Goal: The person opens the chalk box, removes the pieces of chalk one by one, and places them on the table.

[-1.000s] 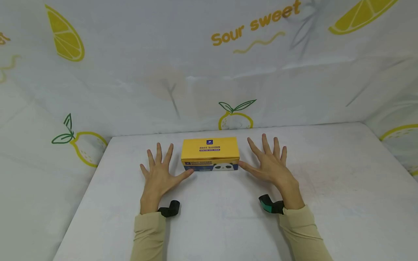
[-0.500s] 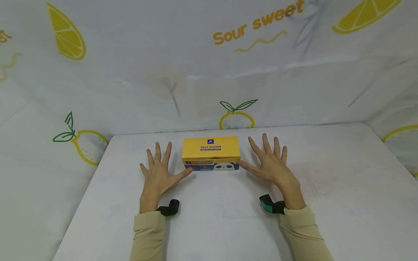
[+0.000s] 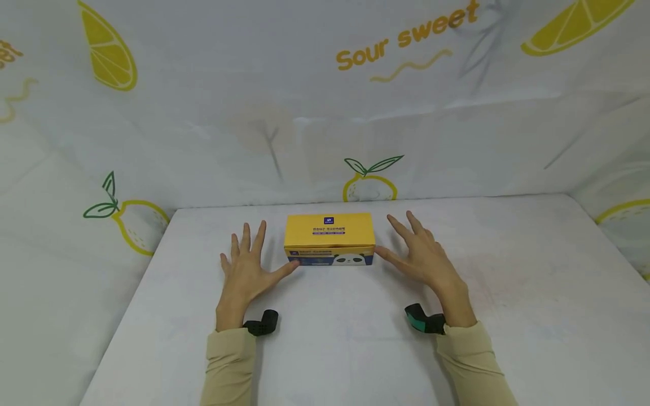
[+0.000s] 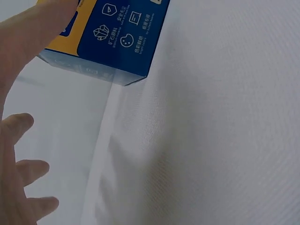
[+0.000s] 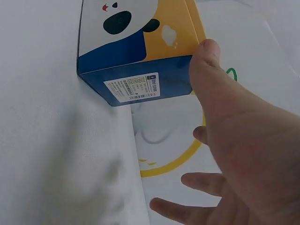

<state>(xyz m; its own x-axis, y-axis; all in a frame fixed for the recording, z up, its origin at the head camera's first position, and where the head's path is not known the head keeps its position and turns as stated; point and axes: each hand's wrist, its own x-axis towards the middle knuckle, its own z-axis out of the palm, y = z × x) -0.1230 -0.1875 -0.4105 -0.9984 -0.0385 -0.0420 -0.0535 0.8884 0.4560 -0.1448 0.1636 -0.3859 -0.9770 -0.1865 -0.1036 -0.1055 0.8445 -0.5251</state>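
Observation:
A closed yellow and blue cardboard box [image 3: 329, 232] with a panda face on its front sits toward the back of the table. My left hand [image 3: 245, 276] is spread at the box's left, its thumb near the lower left front corner. At the other end, my right hand [image 3: 426, 259] has its thumb by the box's right front edge; whether it touches cannot be told. The left wrist view has the box's blue front [image 4: 122, 33] with white icons. A white label [image 5: 133, 87] on the blue end panel appears in the right wrist view. Neither hand grips anything.
The table [image 3: 345, 349] has a white cover. Behind it hangs a white cloth [image 3: 213, 141] with lemon prints and lettering. A black wrist camera [image 3: 264, 323] is on the left wrist, and a black and green one [image 3: 424, 320] on the right.
The right hand's fingers have drawn closer together and bent slightly inward. My left hand stays nearly as it was. The whole head view shifts slightly; the box stays on the table.

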